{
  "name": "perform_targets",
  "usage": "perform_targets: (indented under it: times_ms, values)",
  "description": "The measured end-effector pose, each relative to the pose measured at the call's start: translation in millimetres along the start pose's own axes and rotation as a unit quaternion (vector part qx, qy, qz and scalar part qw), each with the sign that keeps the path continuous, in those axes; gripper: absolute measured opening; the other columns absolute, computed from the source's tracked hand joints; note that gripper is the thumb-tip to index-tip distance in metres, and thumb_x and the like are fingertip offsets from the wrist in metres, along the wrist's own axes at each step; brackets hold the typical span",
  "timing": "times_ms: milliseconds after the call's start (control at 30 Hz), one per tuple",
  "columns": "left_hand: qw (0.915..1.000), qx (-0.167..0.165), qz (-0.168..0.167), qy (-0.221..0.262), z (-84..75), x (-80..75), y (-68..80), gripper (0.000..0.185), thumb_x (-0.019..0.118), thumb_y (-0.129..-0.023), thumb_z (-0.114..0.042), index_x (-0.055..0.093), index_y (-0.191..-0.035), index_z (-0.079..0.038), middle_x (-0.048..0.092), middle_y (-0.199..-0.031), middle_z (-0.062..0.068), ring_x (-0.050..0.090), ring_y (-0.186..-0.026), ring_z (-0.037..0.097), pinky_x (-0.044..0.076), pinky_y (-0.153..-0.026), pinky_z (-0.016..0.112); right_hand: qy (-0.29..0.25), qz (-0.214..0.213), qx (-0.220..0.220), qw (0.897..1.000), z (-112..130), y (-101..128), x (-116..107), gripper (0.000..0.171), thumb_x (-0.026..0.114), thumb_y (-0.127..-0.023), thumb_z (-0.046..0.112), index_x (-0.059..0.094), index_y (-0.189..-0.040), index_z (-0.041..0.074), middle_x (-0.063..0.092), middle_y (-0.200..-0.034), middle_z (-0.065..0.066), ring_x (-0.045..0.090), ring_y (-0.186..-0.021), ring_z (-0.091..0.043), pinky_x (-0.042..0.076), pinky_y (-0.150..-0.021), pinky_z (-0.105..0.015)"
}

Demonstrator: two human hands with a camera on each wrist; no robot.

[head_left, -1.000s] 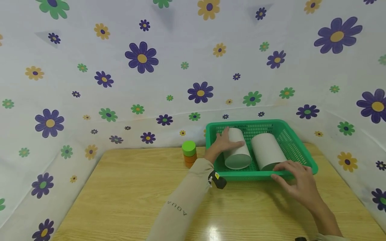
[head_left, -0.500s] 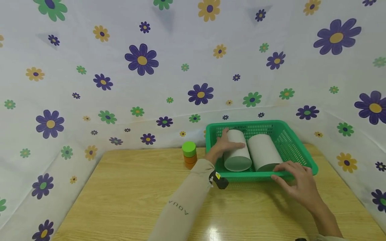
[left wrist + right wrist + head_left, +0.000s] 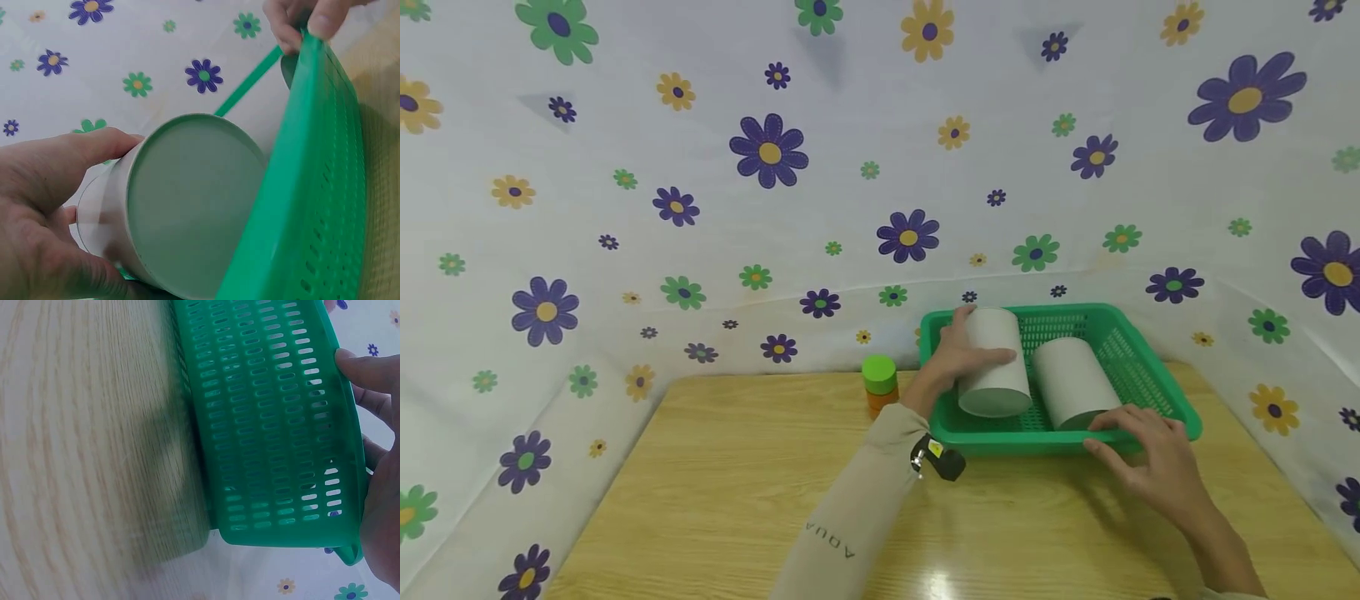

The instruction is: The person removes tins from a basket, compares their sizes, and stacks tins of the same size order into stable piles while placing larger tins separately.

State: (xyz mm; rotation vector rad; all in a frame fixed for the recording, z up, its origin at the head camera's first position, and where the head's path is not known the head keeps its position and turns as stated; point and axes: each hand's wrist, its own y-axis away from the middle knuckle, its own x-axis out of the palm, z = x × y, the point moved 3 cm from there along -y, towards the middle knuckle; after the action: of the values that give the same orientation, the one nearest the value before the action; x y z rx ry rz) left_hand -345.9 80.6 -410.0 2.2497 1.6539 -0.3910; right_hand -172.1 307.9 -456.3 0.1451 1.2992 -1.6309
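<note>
Floral sheeting backs a wooden table (image 3: pixel 722 467). On it we note a green basket (image 3: pixel 1150 371); our right hand (image 3: pixel 1150 462) pinches its near rim, fingertips over the edge. Inside, our left hand (image 3: pixel 951 358) grasps the left white cylinder (image 3: pixel 996 362), fingers curled round it. A second cylinder (image 3: pixel 1071 383) lies just beyond the right fingertips. A green-capped jar (image 3: pixel 880 383) stands left of the left fingers.

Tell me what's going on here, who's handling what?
A person works at a wooden table. Their left hand grips the left grey cylinder in a green basket, and it looks raised off the basket floor. Their right hand holds the basket's near rim. A second grey cylinder lies on its side inside. A green-and-orange stack of blocks stands left of the basket.
</note>
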Motion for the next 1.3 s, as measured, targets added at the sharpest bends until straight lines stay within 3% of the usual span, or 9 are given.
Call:
perform_targets:
  times_ms: [433,733,900,1133,1300]
  values:
    - [0.9931,0.104,-0.042,0.032,-16.3,-16.2,34.7,0.105,0.089,-0.079,-0.030,0.023,-0.160,-0.027,0.042,-0.143,0.013,0.055,-0.115,0.030,0.059,-0.081,0.047,-0.015,0.014,-0.001,1.000,-6,-2,-8,0.032,0.088,-0.075,0.008,0.070,-0.096,0.025,0.068,-0.099,0.008,0.048,-0.098,0.000,0.027,-0.081,-0.055]
    - [0.9830,0.165,-0.047,0.065,-21.5,-36.8,63.2,0.104,0.086,-0.081,-0.036,0.019,-0.160,-0.036,0.037,-0.149,0.009,0.051,-0.119,0.028,0.058,-0.082,0.048,-0.008,0.010,0.000,1.000,-7,-3,-7,0.032,0.089,-0.075,0.009,0.070,-0.095,0.026,0.068,-0.098,0.009,0.048,-0.098,0.002,0.027,-0.079,-0.052]
    - [0.9777,0.185,-0.055,0.082,-18.2,-46.2,76.5,0.101,0.086,-0.081,-0.036,0.020,-0.157,-0.045,0.035,-0.151,0.005,0.050,-0.121,0.028,0.057,-0.084,0.047,-0.010,0.013,0.005,1.000,-7,-2,-7,0.031,0.089,-0.075,0.009,0.070,-0.094,0.026,0.067,-0.097,0.010,0.047,-0.100,0.003,0.026,-0.079,-0.053]
    - [0.9653,0.237,-0.076,0.079,-11.7,-58.9,92.0,0.102,0.087,-0.081,-0.031,0.023,-0.160,-0.036,0.033,-0.154,0.002,0.049,-0.124,0.027,0.056,-0.086,0.046,-0.012,0.011,0.005,1.000,-6,-1,-8,0.033,0.089,-0.074,0.007,0.070,-0.094,0.026,0.068,-0.098,0.009,0.046,-0.101,0.004,0.026,-0.080,-0.053]
    - [0.9588,0.249,-0.096,0.097,-2.2,-70.5,105.5,0.101,0.087,-0.081,-0.030,0.023,-0.158,-0.041,0.031,-0.154,-0.002,0.050,-0.122,0.027,0.058,-0.082,0.044,-0.011,0.011,0.004,1.000,-6,-1,-7,0.033,0.089,-0.074,0.007,0.070,-0.095,0.026,0.067,-0.097,0.011,0.046,-0.100,0.005,0.026,-0.080,-0.053]
